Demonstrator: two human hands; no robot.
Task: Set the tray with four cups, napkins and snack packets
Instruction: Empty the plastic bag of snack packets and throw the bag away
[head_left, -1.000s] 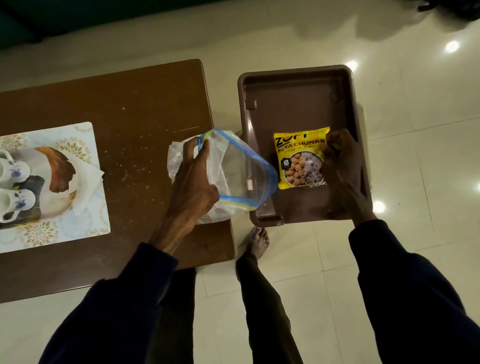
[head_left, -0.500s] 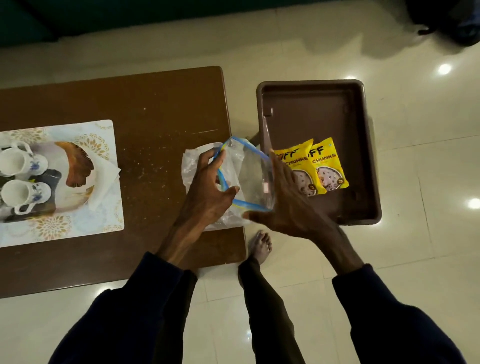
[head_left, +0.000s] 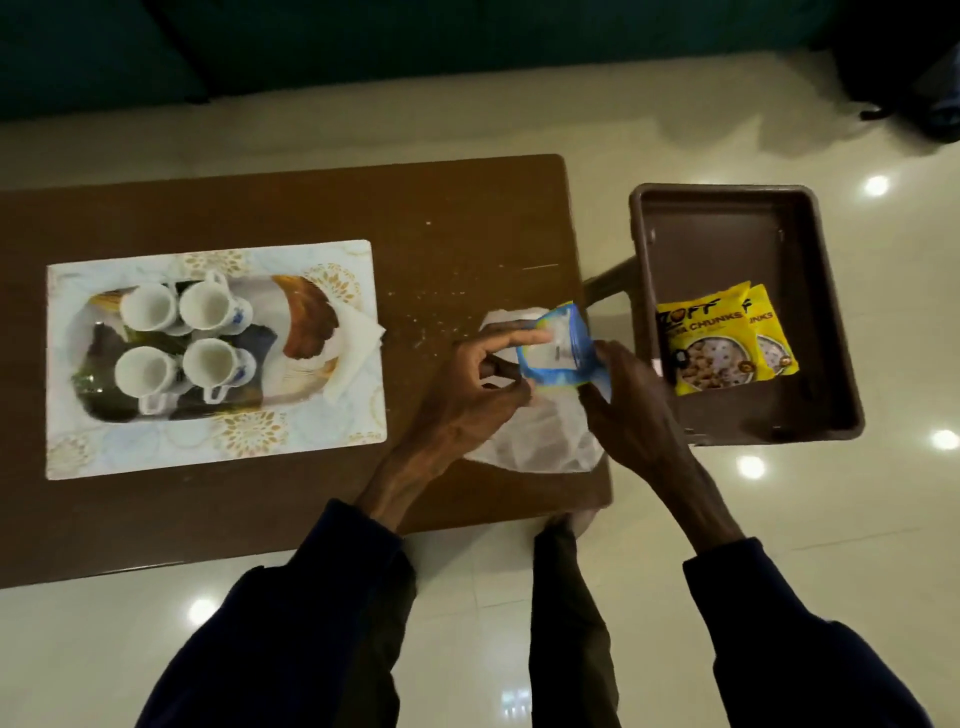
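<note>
Readable print appears only on the 2 yellow snack packets lying in the brown bin (head_left: 826, 332). The front packet (head_left: 709, 345) carries the brand name in blue slanted capitals along its top, of which "ZOFF" can be made out, the first letter partly cut by the packet's edge. Under it, in dark capitals, stands "CHUNKS", with a shorter word before it that is too blurred to read. The rear packet (head_left: 772, 338), mostly covered by the front one, shows a lone "F" from the same brand name and the letters "NKS" below it. Small round badges low on both packets are too small to read.
</note>
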